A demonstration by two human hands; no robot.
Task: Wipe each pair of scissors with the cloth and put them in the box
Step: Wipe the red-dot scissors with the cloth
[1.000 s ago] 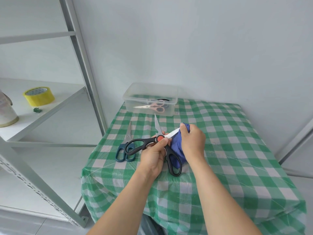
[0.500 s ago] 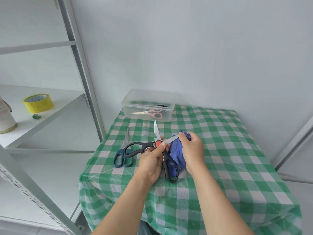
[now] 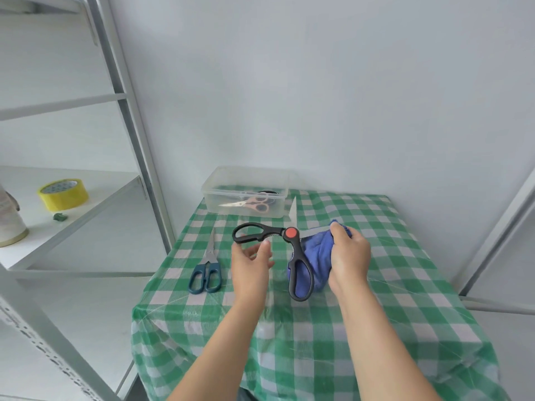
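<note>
done: pink scissors (image 3: 251, 202) in the box (image 3: 214, 204) | now: right hand (image 3: 348, 257) pinches the cloth (image 3: 318, 257) round a blade of the wide-open black scissors (image 3: 298, 256), above the counter (image 3: 382, 287) | left hand (image 3: 251, 263) loose, holds nothing | to do: blue scissors (image 3: 206, 272) lie on the counter, likely next

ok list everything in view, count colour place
tablecloth: 1, green-and-white check, centre
black scissors: 1, black with red pivot, open, above the tablecloth
blue cloth: 1, blue, round one blade
blue-handled scissors: 1, dark blue, on the tablecloth, left
plastic box: 1, clear, tablecloth's far edge
pink scissors: 1, pink, inside the plastic box
metal shelving: 1, grey, left
tape roll: 1, yellow, on the shelving
left hand: 1, fingers loose, below the black handle
right hand: 1, pinching cloth on the blade
</note>
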